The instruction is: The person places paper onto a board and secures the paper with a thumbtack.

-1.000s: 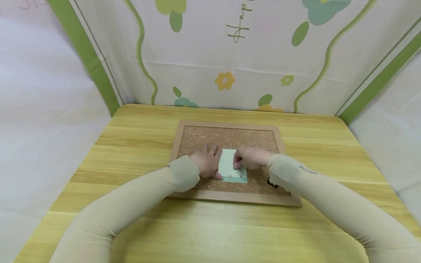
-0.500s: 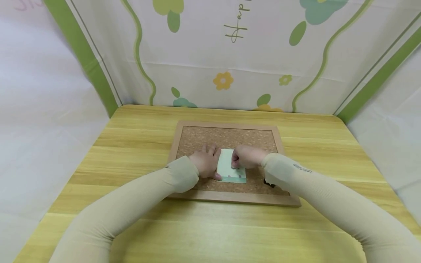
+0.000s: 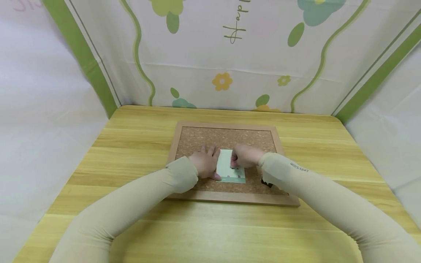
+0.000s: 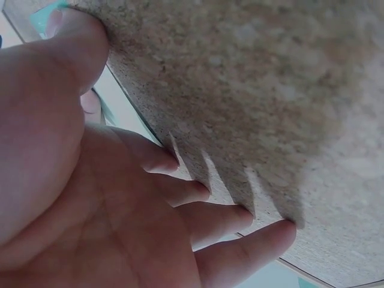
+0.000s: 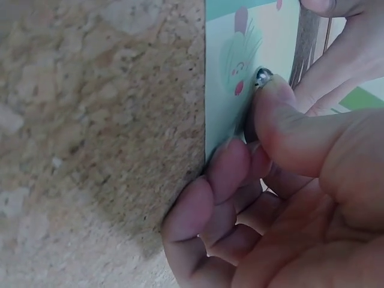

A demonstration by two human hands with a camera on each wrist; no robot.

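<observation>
A pale green illustrated card (image 3: 227,171) lies on the framed corkboard (image 3: 230,136). My left hand (image 3: 204,162) rests flat with fingers spread at the card's left side. Its thumb (image 4: 81,45) lies on the card's teal-edged corner, and the fingertips touch the cork. My right hand (image 3: 247,155) is over the card's right part, fingers curled. In the right wrist view its thumb tip touches a shiny metal thumbtack (image 5: 263,77) at the card's surface. The index finger is mostly hidden behind the thumb, and the tack's point cannot be seen.
The corkboard lies on a wood-grain table (image 3: 204,233), its wooden frame (image 3: 236,197) raised around the cork. Behind the table hangs a white curtain (image 3: 187,47) with printed flowers. A small black item (image 3: 267,183) shows under the right wrist.
The right wrist has shifted slightly left over the card, its fingers staying at the tack. The left hand stays in place. The head view has moved a little.
</observation>
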